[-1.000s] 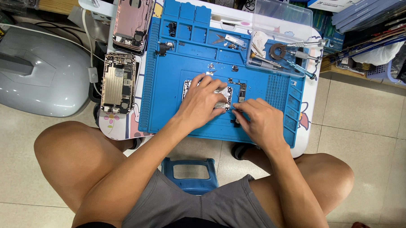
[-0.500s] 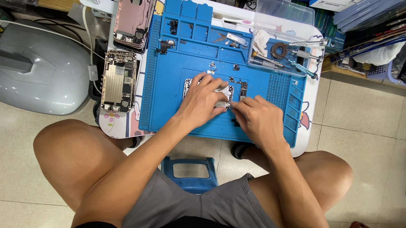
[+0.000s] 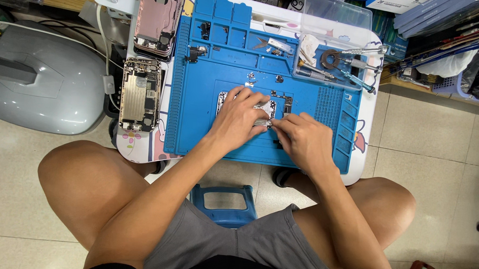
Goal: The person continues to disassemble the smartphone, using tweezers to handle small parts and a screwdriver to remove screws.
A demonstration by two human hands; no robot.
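On the blue repair mat (image 3: 197,122) lies a small opened phone body (image 3: 266,107), mostly covered by my hands. My left hand (image 3: 239,120) presses down on it with fingers spread over its top. My right hand (image 3: 302,140) pinches a thin metal tool (image 3: 262,122) whose tip meets the phone body between my two hands. Small loose parts (image 3: 250,76) and a dark component (image 3: 287,105) lie on the mat just beyond my fingers.
Two opened phone housings (image 3: 140,94) (image 3: 159,17) lie at the mat's left edge. A clear tray (image 3: 335,53) with screwdrivers, tweezers and a tape roll sits at back right. A grey machine (image 3: 45,74) stands left. A blue stool (image 3: 224,203) is between my knees.
Both hands stay on the phone body; the fingers have shifted only slightly.
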